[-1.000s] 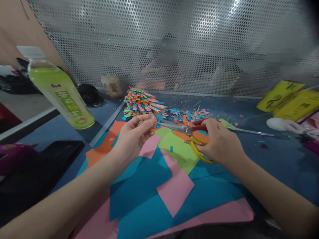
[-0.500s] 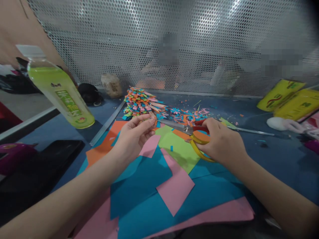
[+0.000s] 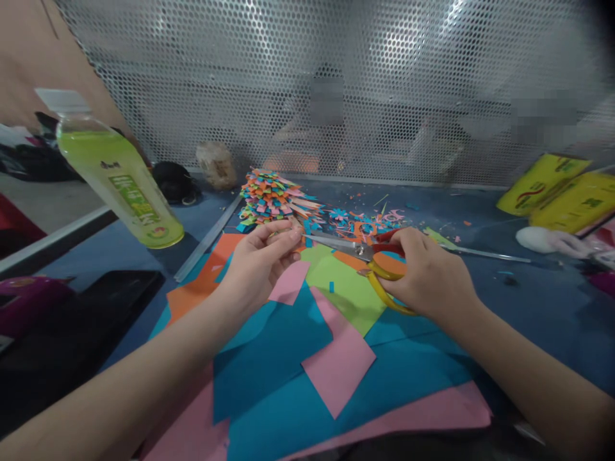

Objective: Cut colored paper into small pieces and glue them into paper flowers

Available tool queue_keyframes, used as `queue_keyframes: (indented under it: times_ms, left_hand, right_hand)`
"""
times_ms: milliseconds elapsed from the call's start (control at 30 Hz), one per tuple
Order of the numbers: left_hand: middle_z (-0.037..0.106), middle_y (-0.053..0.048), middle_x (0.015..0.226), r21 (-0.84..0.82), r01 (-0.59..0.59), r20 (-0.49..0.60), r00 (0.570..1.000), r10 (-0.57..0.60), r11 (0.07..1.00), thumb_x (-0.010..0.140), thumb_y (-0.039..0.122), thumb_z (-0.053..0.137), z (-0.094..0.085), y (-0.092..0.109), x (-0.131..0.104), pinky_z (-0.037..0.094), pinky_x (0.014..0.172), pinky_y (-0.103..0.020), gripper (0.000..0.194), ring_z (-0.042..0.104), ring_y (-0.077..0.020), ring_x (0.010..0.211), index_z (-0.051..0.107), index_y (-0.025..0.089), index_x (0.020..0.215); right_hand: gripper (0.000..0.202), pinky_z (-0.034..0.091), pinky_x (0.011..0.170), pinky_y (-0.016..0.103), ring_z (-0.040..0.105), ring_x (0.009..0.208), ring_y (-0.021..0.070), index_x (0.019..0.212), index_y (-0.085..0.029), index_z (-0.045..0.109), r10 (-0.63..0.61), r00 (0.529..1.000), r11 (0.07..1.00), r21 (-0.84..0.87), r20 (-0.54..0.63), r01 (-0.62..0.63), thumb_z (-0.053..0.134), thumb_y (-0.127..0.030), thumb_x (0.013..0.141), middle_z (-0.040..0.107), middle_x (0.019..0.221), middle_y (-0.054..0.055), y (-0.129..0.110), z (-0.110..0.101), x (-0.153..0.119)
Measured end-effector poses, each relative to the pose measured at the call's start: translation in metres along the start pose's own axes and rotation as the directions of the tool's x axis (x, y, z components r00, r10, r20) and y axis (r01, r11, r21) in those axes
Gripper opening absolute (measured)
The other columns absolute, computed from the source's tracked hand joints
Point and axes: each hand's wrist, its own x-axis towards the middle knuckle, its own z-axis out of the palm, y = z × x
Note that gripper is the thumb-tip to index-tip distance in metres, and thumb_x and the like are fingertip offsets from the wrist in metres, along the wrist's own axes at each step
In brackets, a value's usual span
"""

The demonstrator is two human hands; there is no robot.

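The right hand curls round the loops, the surest hold, of stiff, probably light scissors; leftward, the left hand's fingertips bunch, contents unclear.

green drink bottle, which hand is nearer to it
Left: the left hand is right of the bottle; the right hand, holding the scissors, is farther right.

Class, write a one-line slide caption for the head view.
Above colored paper sheets, the right hand holds scissors pointed toward the left hand.
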Motion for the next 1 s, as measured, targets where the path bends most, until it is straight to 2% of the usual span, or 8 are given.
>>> queue_keyframes:
  times_ms: [233, 533, 867, 1000]
  left_hand:
    - [0.066, -0.001, 0.066, -0.009, 0.018, 0.007, 1.000, -0.018, 1.000, 0.060, 0.011, 0.075, 0.0005, -0.0014, -0.0003, 0.047, 0.055, -0.020, 0.018, 0.059, -0.0084, 0.059, 0.065, 0.014, 0.075]
    - [0.066, 0.000, 0.064, -0.034, 0.037, 0.004, 0.999, -0.037, 0.999, 0.058, 0.011, 0.076, 0.0008, 0.0006, -0.0012, 0.047, 0.054, -0.020, 0.020, 0.059, -0.0084, 0.059, 0.064, 0.013, 0.074]
    - [0.067, 0.000, 0.067, 0.007, 0.011, -0.009, 1.000, -0.011, 1.000, 0.057, 0.011, 0.076, 0.0013, 0.0005, -0.0004, 0.048, 0.054, -0.019, 0.022, 0.059, -0.0080, 0.060, 0.064, 0.012, 0.074]
    - [0.065, 0.001, 0.061, 0.039, -0.022, -0.004, 1.000, 0.022, 0.999, 0.054, 0.011, 0.078, -0.0007, -0.0005, 0.0014, 0.048, 0.053, -0.017, 0.025, 0.059, -0.0076, 0.056, 0.062, 0.013, 0.074]
  right_hand:
    - [0.030, 0.032, 0.049, 0.027, 0.060, 0.070, 0.0217, 0.081, -0.019, 0.050, -0.003, 1.000, 0.999, -0.042, -0.016, 0.002, 0.052, -0.047, 0.073, 0.065, 0.078, 0.008, -0.0013, -0.0017, 0.0010]
    - [0.032, 0.031, 0.046, 0.026, 0.062, 0.066, 0.0203, 0.083, -0.018, 0.052, -0.034, 0.998, 0.994, -0.109, -0.060, 0.027, 0.054, -0.047, 0.072, 0.066, 0.075, 0.006, -0.0006, -0.0001, -0.0009]
    - [0.030, 0.033, 0.047, 0.026, 0.065, 0.069, 0.0196, 0.085, -0.017, 0.054, -0.065, 0.995, 0.988, -0.148, -0.081, 0.053, 0.055, -0.044, 0.073, 0.068, 0.079, 0.005, 0.0010, -0.0016, -0.0023]
    - [0.031, 0.034, 0.047, 0.026, 0.065, 0.069, 0.0195, 0.082, -0.017, 0.054, -0.092, 0.991, 0.985, -0.155, -0.092, 0.077, 0.056, -0.047, 0.072, 0.067, 0.076, 0.004, 0.0009, -0.0017, -0.0010]
